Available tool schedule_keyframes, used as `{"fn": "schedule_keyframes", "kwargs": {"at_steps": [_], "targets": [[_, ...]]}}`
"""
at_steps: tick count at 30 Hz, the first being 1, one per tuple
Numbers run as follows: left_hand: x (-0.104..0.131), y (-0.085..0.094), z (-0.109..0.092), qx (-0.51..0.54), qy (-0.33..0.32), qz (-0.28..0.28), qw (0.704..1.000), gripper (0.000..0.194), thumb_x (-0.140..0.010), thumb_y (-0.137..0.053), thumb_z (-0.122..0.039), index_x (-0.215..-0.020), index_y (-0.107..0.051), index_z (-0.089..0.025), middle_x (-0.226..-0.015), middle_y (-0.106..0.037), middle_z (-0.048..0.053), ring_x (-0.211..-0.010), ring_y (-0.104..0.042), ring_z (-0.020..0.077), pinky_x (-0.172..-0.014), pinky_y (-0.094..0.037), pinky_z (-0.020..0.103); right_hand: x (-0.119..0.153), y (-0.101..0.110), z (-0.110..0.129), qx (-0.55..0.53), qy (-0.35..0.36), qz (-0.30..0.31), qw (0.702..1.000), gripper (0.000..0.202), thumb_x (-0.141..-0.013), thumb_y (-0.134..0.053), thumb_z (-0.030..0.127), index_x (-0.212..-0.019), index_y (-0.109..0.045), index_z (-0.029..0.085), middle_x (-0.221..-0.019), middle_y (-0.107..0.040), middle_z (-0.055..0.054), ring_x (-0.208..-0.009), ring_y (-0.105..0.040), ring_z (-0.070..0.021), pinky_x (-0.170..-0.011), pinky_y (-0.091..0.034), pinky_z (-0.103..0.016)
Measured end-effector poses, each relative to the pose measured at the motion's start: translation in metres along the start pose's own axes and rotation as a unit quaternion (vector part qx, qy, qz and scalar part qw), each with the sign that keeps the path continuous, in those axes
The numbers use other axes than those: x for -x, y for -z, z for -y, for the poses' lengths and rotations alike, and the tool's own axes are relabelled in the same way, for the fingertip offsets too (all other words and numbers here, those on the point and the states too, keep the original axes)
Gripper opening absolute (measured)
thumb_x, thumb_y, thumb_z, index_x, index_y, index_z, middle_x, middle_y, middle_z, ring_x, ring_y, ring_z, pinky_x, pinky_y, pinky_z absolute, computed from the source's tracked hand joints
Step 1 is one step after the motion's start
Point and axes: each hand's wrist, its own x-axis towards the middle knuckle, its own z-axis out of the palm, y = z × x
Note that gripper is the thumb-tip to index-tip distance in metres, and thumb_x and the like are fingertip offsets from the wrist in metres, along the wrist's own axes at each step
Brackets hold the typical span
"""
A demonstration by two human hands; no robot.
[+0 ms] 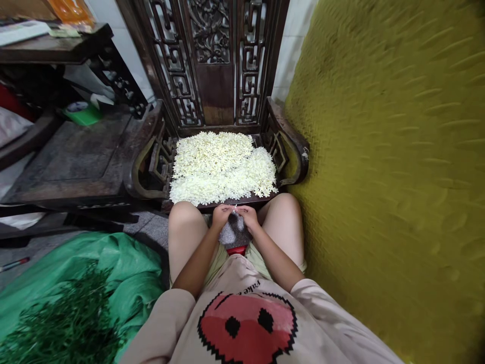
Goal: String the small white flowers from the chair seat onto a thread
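One small white piece (235,208) is pinched between left hand (223,216) and right hand (248,216), before the carved chair (217,93) where white blossoms (222,169) lie spread, presumably for easy reach.

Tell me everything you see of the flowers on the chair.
The flowers are small, whitish to pale yellow, with splayed petals, spread loosely in a broad, uneven-edged layer. It looks creamier toward the back, whiter in front. They rest on the dark wooden chair, between its curved armrests.

Glossy carved-wood chair (216,96), matt white flowers (222,164), crinkled plastic sack (132,265), rough yellow sheet (386,177)
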Motion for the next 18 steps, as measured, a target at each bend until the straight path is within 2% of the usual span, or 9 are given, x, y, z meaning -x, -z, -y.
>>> {"fn": "schedule_keyframes", "kwargs": {"at_steps": [4,7,10,18], "targets": [[-0.004,0.000,0.004,0.127,0.154,0.057,0.978,0.011,-0.056,-0.076,-0.017,-0.063,-0.069,-0.012,-0.063,-0.065,0.005,-0.063,-0.057,0.0125,-0.069,-0.045,0.028,-0.002,0.001,-0.001,-0.001,0.001,-0.005,1.000,0.022,-0.050,-0.074,0.034,-0.063,-0.069,0.017,-0.065,-0.067,-0.003,-0.064,-0.056,-0.0152,-0.062,-0.041,-0.028],[-0.007,0.000,0.008,0.173,0.204,0.078,0.960,0.014,-0.056,-0.078,-0.016,-0.065,-0.069,-0.010,-0.062,-0.064,0.005,-0.060,-0.056,0.0100,-0.068,-0.044,0.026,-0.003,0.001,-0.001,-0.014,-0.008,0.000,1.000,0.022,-0.048,-0.074,0.033,-0.063,-0.069,0.017,-0.065,-0.067,-0.003,-0.062,-0.054,-0.0142,-0.061,-0.040,-0.027],[-0.008,0.001,0.010,0.171,0.207,0.075,0.960,0.015,-0.056,-0.078,-0.016,-0.066,-0.069,-0.010,-0.061,-0.063,0.005,-0.058,-0.055,0.0087,-0.066,-0.043,0.024,-0.004,0.001,-0.002,-0.025,-0.017,0.010,0.999,0.022,-0.048,-0.074,0.033,-0.063,-0.069,0.017,-0.063,-0.066,-0.002,-0.059,-0.053,-0.0131,-0.060,-0.039,-0.027],[-0.008,0.000,0.011,0.088,0.128,0.052,0.987,0.023,-0.049,-0.081,-0.026,-0.064,-0.070,-0.012,-0.061,-0.065,0.004,-0.058,-0.055,0.0105,-0.061,-0.043,0.023,-0.004,0.002,-0.004,0.008,-0.016,-0.006,1.000,0.022,-0.048,-0.073,0.035,-0.061,-0.068,0.018,-0.060,-0.065,-0.002,-0.056,-0.051,-0.0127,-0.058,-0.039,-0.026]]}}
